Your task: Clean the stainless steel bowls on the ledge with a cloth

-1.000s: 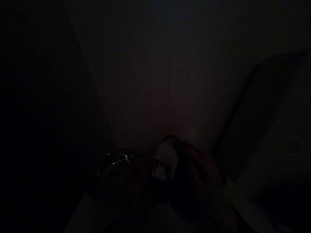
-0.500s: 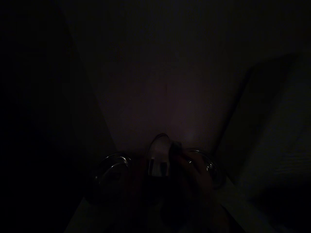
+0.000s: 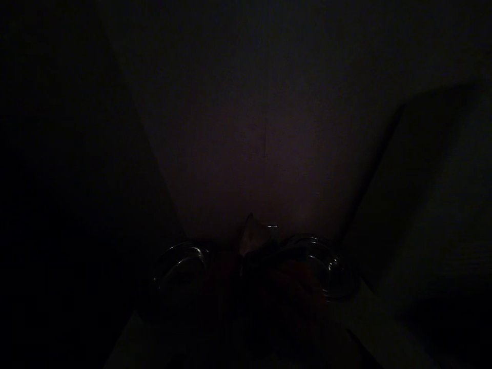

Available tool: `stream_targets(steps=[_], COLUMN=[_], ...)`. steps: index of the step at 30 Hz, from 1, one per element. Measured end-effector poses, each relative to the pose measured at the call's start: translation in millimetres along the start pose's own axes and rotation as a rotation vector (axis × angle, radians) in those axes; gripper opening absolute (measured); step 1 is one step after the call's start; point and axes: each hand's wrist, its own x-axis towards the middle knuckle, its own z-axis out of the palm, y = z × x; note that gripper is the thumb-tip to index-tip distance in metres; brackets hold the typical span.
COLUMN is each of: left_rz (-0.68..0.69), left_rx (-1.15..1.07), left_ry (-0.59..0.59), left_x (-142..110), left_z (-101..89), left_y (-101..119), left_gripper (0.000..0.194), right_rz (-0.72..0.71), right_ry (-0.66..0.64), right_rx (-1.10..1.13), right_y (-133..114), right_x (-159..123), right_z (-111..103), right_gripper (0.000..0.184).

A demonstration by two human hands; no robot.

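Observation:
The scene is very dark, so most outlines are lost. My right hand [image 3: 302,284] is a dim reddish shape at the lower middle, its fingers bent around something I cannot make out. A faint reddish patch left of it seems to be my left hand [image 3: 221,279], whose fingers are hidden in shadow. Between them stands a dark-edged thing with a pale, pointed upper part [image 3: 254,237]; its kind does not show. A tiny bright glint sits at its upper right.
A shiny round dish [image 3: 200,252] lies left of the hands, and a similar shiny dish [image 3: 332,266] lies to the right. Behind them rises a plain dark wall [image 3: 249,154]. A dark slanting panel [image 3: 415,169] stands at the right.
My right hand has moved slightly down and left, uncovering more of the right dish. The middle thing has turned or tilted; its rounded outline now looks narrower and pointed.

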Motion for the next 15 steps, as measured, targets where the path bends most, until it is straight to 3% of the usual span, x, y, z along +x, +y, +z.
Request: stream_targets(steps=[9, 12, 15], left_rz=[0.208, 0.253, 0.279], left_rx=[-0.046, -0.041, -0.026], left_ry=[-0.003, 0.0, -0.005], left_x=[-1.6, -2.6, -6.7], left_z=[-4.0, -4.2, -2.5], left_y=[-8.3, -10.9, -13.7], left_gripper=[0.021, 0.02, 0.02], right_rz=[0.052, 0.118, 0.088], right_ry=[-0.008, 0.032, 0.051], right_rx=[0.026, 0.007, -0.03], right_y=[-7.4, -2.2, 12.0], right_x=[4.7, 2.0, 1.7], right_z=[1.3, 2.7, -1.6], right_gripper=[0.021, 0.021, 0.024])
